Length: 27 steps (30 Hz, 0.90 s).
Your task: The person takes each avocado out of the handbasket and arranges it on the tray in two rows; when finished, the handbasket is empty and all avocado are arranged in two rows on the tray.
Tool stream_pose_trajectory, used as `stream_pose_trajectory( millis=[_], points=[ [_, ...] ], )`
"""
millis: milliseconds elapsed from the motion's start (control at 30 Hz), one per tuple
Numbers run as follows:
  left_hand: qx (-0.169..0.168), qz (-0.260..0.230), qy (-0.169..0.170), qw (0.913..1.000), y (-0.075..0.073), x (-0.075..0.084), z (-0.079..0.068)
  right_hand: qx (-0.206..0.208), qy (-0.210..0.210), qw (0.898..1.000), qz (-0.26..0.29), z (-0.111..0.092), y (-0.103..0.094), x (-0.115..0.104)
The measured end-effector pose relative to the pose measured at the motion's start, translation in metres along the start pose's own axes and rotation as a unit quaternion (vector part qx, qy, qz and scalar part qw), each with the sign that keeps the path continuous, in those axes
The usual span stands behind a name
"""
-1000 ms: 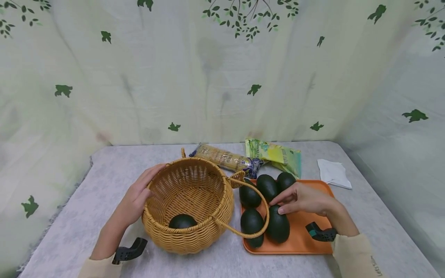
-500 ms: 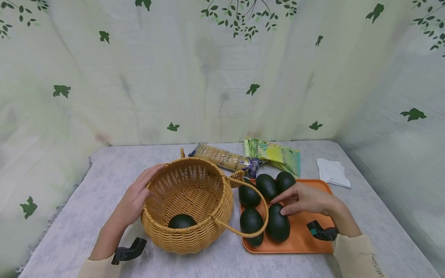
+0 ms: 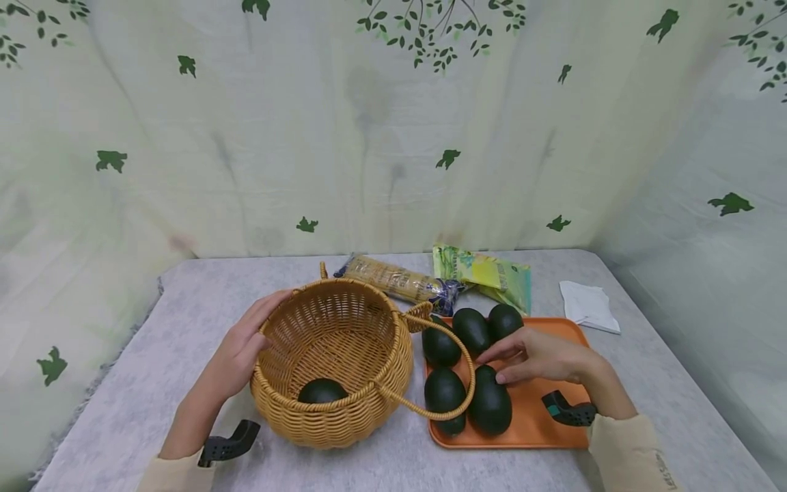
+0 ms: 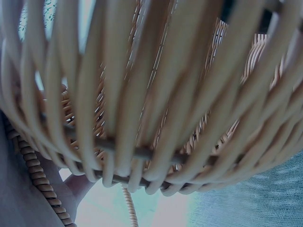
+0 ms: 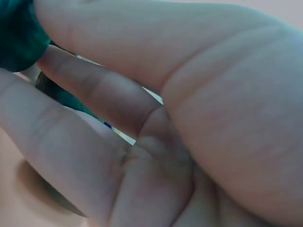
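A round wicker basket (image 3: 332, 429) stands at the middle of the table, its mouth tipped toward me. One dark green avocado (image 3: 322, 391) lies inside. My left hand (image 3: 236, 352) grips the basket's left rim, thumb over the edge; in the left wrist view the wicker weave (image 4: 142, 94) fills most of the frame. My right hand (image 3: 547, 354) pinches the upper end of an avocado (image 3: 490, 406) on the orange tray (image 3: 544, 424). The right wrist view shows the dark green skin (image 5: 19, 35) at the thumb and finger. Several more avocados (image 3: 472, 331) lie on the tray.
The basket's loop handle (image 3: 471, 372) sticks out over the tray's left side. Behind lie a packet of what looks like noodles (image 3: 396, 279) and a green-yellow packet (image 3: 486, 273). A white tissue pack (image 3: 590, 306) lies at the back right.
The avocado at my right fingertips has tilted slightly, its upper end shifting left and toward me. My left hand and the basket stay in place.
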State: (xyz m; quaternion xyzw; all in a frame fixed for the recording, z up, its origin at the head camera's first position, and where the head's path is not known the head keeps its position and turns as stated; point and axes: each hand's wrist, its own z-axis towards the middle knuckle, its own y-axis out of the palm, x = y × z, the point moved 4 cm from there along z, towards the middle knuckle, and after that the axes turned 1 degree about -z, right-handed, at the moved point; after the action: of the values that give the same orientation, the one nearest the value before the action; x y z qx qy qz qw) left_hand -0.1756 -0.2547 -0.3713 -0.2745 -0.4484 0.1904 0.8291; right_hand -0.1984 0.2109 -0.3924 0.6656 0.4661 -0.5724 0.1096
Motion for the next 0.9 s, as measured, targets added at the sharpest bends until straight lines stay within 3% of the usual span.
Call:
stream_pose_trajectory(
  millis=[233,467,767,900],
  points=[
    [-0.004,0.004,-0.009,0.9999,0.000,-0.001,-0.001,0.010,-0.023,1.000,-0.014,-0.007,-0.005,-0.004],
    [-0.007,0.004,-0.013,0.9999,0.001,-0.002,0.000,0.099,-0.010,0.991,-0.091,-0.015,-0.016,-0.013],
    [-0.008,-0.003,-0.008,0.9999,0.001,-0.003,0.000,0.154,-0.022,0.985,-0.068,-0.013,-0.023,-0.028],
    [-0.009,-0.003,-0.010,0.9999,0.000,-0.002,0.000,0.170,-0.047,0.982,-0.067,-0.006,-0.024,-0.036]
  ],
)
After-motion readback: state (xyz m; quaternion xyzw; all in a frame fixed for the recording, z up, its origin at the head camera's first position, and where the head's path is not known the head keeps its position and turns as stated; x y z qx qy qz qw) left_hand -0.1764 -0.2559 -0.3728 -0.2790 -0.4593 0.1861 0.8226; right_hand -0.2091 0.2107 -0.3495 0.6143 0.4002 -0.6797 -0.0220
